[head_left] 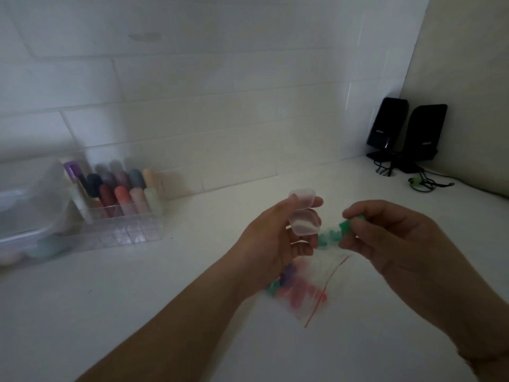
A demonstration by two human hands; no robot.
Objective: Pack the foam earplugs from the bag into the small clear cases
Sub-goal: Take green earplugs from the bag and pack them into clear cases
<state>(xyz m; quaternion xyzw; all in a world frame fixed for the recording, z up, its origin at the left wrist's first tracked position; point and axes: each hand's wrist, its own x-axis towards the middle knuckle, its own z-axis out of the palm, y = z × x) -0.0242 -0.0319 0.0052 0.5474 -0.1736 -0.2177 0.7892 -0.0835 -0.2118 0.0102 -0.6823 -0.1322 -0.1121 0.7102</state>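
My left hand (pixel 271 241) holds a small clear case (pixel 304 216) with its lid hinged up, above the white counter. Just to its right, my right hand (pixel 385 235) pinches a green foam earplug (pixel 346 225) between thumb and fingers, close to the case's open side. Blurred green pieces (pixel 326 238) show between the two hands; I cannot tell whether they lie in a case or on the counter. Below the hands lies the clear zip bag (pixel 314 285) with a red seal line, holding several pink, purple and green earplugs.
A clear organiser box (pixel 121 224) with several coloured capsule-shaped items stands at the left by the tiled wall, a translucent tub (pixel 30 216) beside it. Two black speakers (pixel 407 130) with cables sit in the back right corner. The white counter (pixel 165 299) spreads around.
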